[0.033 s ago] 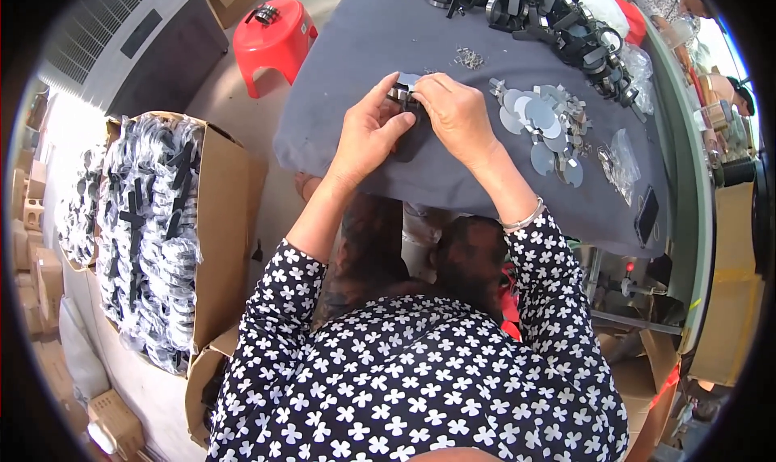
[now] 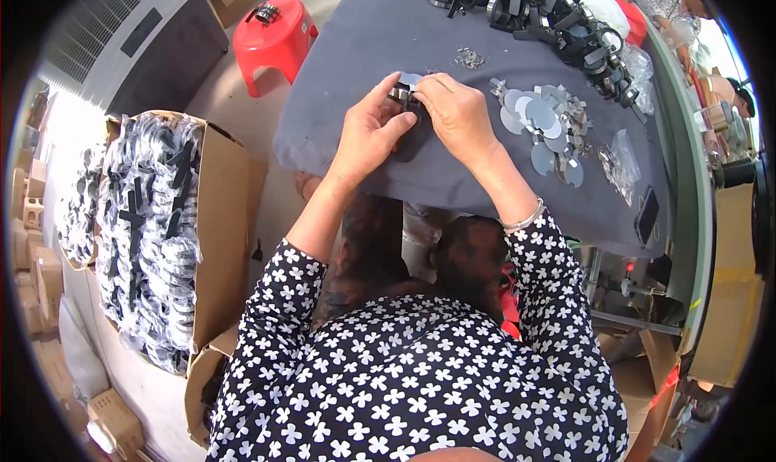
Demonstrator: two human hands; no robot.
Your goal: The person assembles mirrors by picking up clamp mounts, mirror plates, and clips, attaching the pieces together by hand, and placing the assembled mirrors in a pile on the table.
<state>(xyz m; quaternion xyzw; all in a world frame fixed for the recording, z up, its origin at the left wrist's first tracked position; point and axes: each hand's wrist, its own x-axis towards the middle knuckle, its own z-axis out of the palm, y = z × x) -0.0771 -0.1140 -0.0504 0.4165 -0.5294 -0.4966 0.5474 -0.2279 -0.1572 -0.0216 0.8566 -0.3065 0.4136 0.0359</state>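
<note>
Over the near part of the grey cloth, my left hand [image 2: 370,136] is closed around a small black part with a shiny metal band [image 2: 399,94]. Fingers and thumb of my right hand [image 2: 458,116] are pinched at the part's right side, close to a pale flat piece [image 2: 410,79] at its top. The fingers cover much of the part, so its full shape is hidden. To the right lies a pile of round silver discs and small metal pieces [image 2: 543,118]. Beyond my hands is a small heap of tiny metal bits [image 2: 469,58].
Black parts with metal rings [image 2: 558,17] are heaped along the table's far right. Clear plastic bags [image 2: 621,161] and a dark phone-like object [image 2: 646,216] lie at right. A red stool [image 2: 275,40] and a carton [image 2: 222,227] of wrapped black parts stand left.
</note>
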